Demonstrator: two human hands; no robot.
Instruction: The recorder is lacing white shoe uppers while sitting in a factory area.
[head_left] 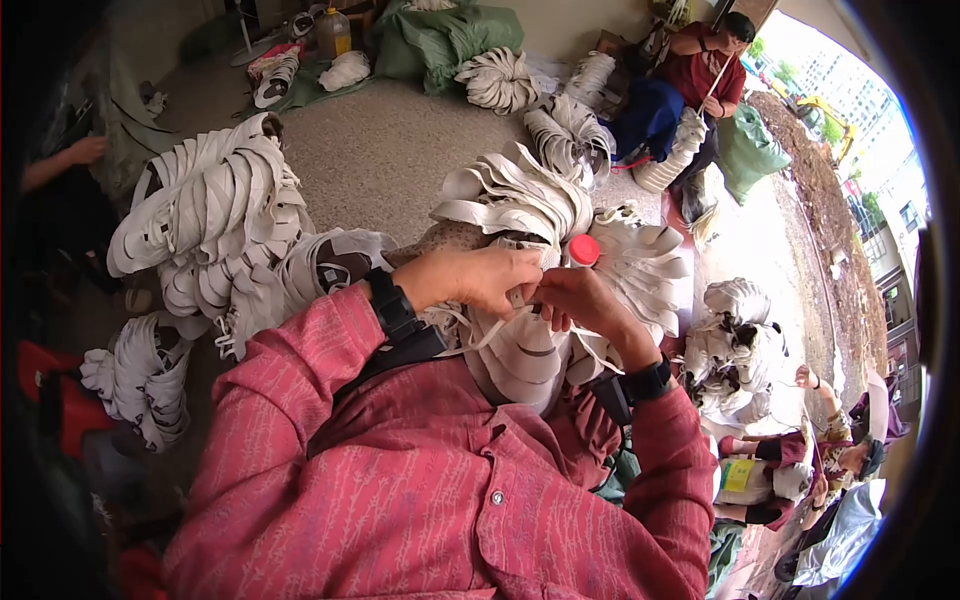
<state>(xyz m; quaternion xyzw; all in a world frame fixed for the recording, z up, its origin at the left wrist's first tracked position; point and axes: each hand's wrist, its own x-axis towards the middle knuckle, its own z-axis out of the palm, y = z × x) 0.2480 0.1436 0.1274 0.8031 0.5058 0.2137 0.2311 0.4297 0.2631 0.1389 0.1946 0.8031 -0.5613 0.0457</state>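
My hands meet over a stack of white shoe uppers (523, 358) in front of my lap. My left hand (490, 280) is closed, its thumb and fingers pinching a white shoelace at an upper. Right beside it my right hand (582, 300) is closed too, its bent fingers at the same lace. One end of the white shoelace (475, 345) trails to the left below my hands. Exactly how the lace runs between the fingertips is hidden. A round red cap (583, 250) shows just beyond my right hand.
Fanned bundles of white uppers (525, 195) lie beyond my hands, with a tall pile (215, 205) at left and more (735, 340) at right. Green sacks (450, 45) stand behind. A seated person (700, 80) handles uppers at far right; other people sit at lower right and far left.
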